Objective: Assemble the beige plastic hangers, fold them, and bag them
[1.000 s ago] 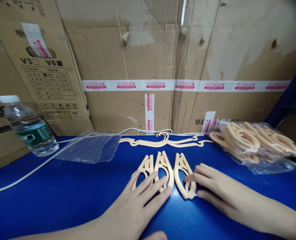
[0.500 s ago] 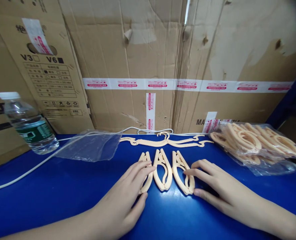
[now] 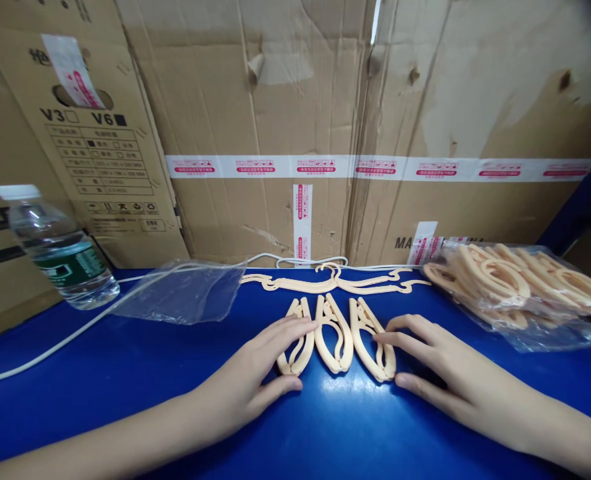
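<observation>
Three folded cream plastic hangers lie side by side on the blue table (image 3: 125, 400): a left one (image 3: 299, 337), a middle one (image 3: 334, 333) and a right one (image 3: 372, 340). My left hand (image 3: 260, 373) lies flat with fingers stretched out, its fingertips on the left hanger. My right hand (image 3: 435, 360) also rests flat, fingers apart, its fingertips against the right hanger's outer edge. Behind them an unfolded cream hanger (image 3: 332, 281) lies spread out across the table.
A clear bag of several more cream hangers (image 3: 520, 287) sits at the right. An empty clear plastic bag (image 3: 185, 293) and a water bottle (image 3: 60, 253) are at the left, with a white cable (image 3: 50, 347) running across. Taped cardboard boxes (image 3: 300, 133) wall off the back.
My left hand slid left off the middle hanger and drew back to the left one. The three hangers shifted slightly away from me and closer together.
</observation>
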### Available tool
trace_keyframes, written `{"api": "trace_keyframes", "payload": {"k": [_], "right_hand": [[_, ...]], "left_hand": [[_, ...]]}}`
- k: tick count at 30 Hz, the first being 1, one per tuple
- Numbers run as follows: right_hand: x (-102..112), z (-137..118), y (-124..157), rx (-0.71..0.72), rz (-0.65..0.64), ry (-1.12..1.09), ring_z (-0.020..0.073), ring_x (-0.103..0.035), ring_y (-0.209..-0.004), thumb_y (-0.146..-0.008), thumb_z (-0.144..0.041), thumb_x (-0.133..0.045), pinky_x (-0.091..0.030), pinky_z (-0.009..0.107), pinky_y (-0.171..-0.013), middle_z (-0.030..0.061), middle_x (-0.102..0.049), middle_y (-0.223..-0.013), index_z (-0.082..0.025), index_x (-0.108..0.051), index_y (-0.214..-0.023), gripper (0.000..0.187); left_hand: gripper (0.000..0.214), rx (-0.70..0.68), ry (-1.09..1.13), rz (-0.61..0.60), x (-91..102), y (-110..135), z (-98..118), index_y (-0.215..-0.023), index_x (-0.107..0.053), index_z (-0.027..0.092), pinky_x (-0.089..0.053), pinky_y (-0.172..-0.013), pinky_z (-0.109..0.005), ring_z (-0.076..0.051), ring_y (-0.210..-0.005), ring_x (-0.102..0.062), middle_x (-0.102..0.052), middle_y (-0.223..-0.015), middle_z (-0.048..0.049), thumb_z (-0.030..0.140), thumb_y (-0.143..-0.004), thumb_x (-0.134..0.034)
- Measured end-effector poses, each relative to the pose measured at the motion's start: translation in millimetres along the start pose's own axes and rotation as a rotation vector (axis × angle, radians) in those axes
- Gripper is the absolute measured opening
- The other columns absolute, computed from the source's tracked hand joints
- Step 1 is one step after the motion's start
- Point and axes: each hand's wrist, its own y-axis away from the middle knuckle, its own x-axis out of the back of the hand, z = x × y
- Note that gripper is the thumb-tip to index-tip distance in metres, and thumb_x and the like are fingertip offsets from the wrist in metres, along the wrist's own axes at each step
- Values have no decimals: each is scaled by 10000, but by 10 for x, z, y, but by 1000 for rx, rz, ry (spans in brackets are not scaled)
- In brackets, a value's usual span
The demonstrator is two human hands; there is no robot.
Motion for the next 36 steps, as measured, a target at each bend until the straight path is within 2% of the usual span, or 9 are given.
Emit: {"api": "trace_keyframes", "payload": {"k": [3,7,9,12,17,24,28,32,36], "right_hand": [[8,42,-10,14,65,-27,262,-573,-1084,-971,-367,-473,-493,434,-933,112,-568,-1200,-236,-587,-1199,286],[-29,174,-7,58,228,-54,197,-561,-796,-924,-122,-373,-477,336,-701,58,-589,-875,-214,-567,-851,227],[-54,232,4,108,305,-45,177,-502,-674,-829,-31,-364,-408,305,-608,20,-530,-700,-217,-476,-680,263],[-72,263,27,167,364,-15,153,-421,-570,-744,9,-370,-328,295,-568,-14,-433,-554,-210,-367,-575,277],[-69,212,50,265,325,9,132,-375,-509,-818,-24,-365,-327,319,-607,-37,-426,-496,-203,-351,-571,305],[-82,238,35,268,361,9,173,-432,-613,-823,-43,-393,-295,305,-562,-8,-465,-519,-200,-349,-576,296],[-64,221,22,220,300,-63,177,-467,-660,-795,-45,-391,-355,294,-572,10,-496,-612,-199,-357,-593,257],[-48,187,3,129,303,-107,191,-540,-785,-843,-114,-388,-454,322,-676,46,-562,-857,-206,-413,-645,219],[-54,233,-39,-9,344,-87,237,-579,-1014,-946,-272,-429,-499,395,-863,76,-601,-1089,-231,-530,-894,121]], "left_hand": [[557,-20,-31,25,25,-14,6,-1397,-464,297,-254,-1165,-562,-293,-1401,-382,-508,-1462,-77,207,-880,-650],[186,66,-34,205,47,-23,32,-1031,-582,219,-486,-939,-381,-219,-1036,-620,-672,-1073,-56,129,-894,-493],[226,108,-33,262,50,-17,32,-900,-550,210,-494,-806,-314,-179,-858,-621,-648,-900,-18,46,-827,-412],[286,128,-49,274,51,-5,25,-819,-526,207,-457,-714,-279,-156,-753,-583,-598,-795,6,-5,-734,-354],[286,111,-48,260,49,-1,38,-829,-542,204,-439,-707,-276,-155,-765,-578,-602,-813,1,2,-753,-355],[258,88,-27,259,31,5,32,-835,-564,202,-443,-697,-271,-150,-754,-586,-619,-825,-3,37,-807,-367],[247,80,-33,272,26,0,28,-836,-565,202,-444,-697,-268,-145,-748,-585,-614,-819,-1,57,-843,-366],[230,84,-35,270,26,-3,36,-836,-560,204,-444,-700,-266,-142,-748,-584,-611,-820,4,66,-854,-376],[222,87,-21,256,26,4,30,-849,-559,208,-446,-709,-268,-140,-750,-583,-606,-823,9,75,-865,-382]]}}
